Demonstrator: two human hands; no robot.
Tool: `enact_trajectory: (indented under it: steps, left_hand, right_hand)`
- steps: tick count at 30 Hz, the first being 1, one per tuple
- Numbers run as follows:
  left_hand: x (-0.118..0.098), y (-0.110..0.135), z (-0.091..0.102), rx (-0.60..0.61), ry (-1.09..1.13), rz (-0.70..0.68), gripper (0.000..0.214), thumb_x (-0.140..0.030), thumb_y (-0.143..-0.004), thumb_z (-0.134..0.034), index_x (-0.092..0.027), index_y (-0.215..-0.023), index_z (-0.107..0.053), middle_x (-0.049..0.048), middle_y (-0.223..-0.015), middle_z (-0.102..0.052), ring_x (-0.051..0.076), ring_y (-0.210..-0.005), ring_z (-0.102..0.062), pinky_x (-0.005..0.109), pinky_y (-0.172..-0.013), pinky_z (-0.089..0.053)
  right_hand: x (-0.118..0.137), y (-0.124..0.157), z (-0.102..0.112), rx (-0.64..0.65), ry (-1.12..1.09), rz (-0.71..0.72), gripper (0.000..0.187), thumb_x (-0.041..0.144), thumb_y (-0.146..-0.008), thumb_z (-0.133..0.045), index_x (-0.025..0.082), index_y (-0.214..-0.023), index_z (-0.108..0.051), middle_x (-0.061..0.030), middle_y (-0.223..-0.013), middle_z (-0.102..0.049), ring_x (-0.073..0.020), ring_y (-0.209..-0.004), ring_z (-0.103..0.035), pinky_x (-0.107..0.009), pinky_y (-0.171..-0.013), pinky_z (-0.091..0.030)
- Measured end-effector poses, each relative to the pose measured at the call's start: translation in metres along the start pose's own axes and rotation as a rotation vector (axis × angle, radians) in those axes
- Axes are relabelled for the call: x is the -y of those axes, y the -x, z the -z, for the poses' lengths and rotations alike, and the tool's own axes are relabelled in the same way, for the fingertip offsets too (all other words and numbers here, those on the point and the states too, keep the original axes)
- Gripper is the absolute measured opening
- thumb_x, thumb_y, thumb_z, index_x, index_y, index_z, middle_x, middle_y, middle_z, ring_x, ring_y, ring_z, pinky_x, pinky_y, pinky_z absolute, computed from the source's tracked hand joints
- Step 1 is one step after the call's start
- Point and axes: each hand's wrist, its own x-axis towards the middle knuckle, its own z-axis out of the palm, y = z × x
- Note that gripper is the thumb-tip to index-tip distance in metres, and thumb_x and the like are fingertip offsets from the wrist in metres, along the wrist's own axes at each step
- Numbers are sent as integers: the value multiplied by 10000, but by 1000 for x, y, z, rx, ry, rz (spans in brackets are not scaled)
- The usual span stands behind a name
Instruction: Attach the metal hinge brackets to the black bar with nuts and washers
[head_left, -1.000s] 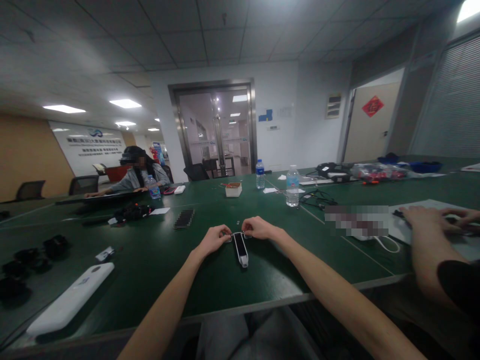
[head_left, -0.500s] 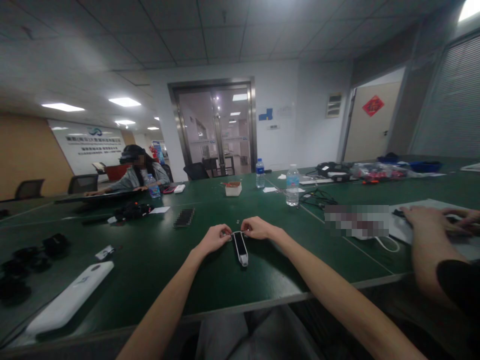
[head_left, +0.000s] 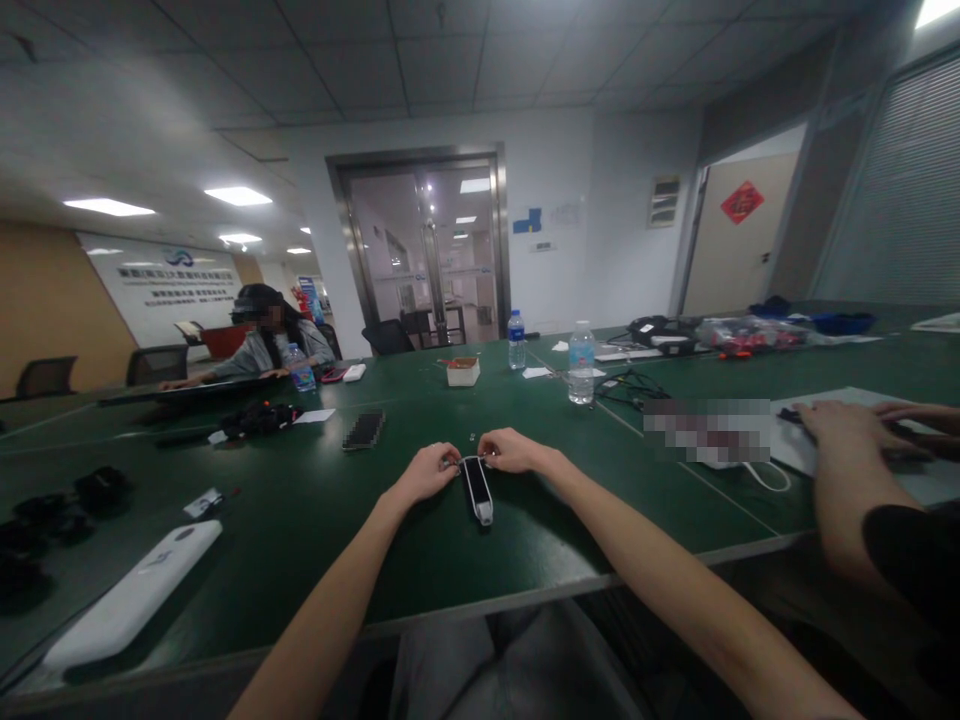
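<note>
A long, narrow object [head_left: 478,490] with a white rim and a dark middle lies on the green table in front of me. Its near end is white and blunt; its exact kind I cannot make out. At its far left corner is my left hand [head_left: 430,471], thumb and fingers closed together in a pinch. My right hand [head_left: 511,451] pinches at the far right corner in the same way. Whatever sits between the fingertips is too small to name. Just beyond the hands lies a tiny light piece [head_left: 472,436].
Beyond are a small box [head_left: 463,373] and water bottles [head_left: 581,362]. A dark phone-like slab [head_left: 364,431] lies left; a long white device [head_left: 139,592] is nearer. A co-worker's hands [head_left: 847,430] work at the right. Another person [head_left: 262,335] sits far left.
The camera view has shifted slightly, so everything sits a little higher and further left. Both hands stay pinched at the object's far end, with hardly any movement.
</note>
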Motion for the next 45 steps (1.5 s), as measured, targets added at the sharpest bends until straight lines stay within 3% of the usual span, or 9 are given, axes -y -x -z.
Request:
enact_trajectory:
  steps: [13,30,45]
  left_hand:
    - [1,-4,-5,30,-47,-10,167,-182,-787,-566,-176,-933,-647,34,-835,-586,185,-759,-556,273,-684,-427]
    - [0,0,-1,-18,8,6,183,-166,-791,-543,-173,-948,-636,26,-854,-636,162,-713,-574,255,-640,-448]
    - [-1,2,6,-21,-29,41,208,-228,-754,-590,-170,-947,-641,39,-854,-620,183,-736,-572,270,-649,-437]
  right_hand:
    - [4,0,1,19,27,-26,214,147,-772,-569,148,-959,-672,-69,-891,-660,-160,-756,-571,-221,-641,-377]
    - [-2,1,0,-34,-56,5,239,73,-726,-579,160,-934,-659,-33,-876,-678,-130,-753,-608,-186,-654,-432]
    - [-13,1,6,-25,4,-37,284,314,-726,-665,165,-967,-671,-58,-924,-662,-167,-790,-588,-229,-654,-416]
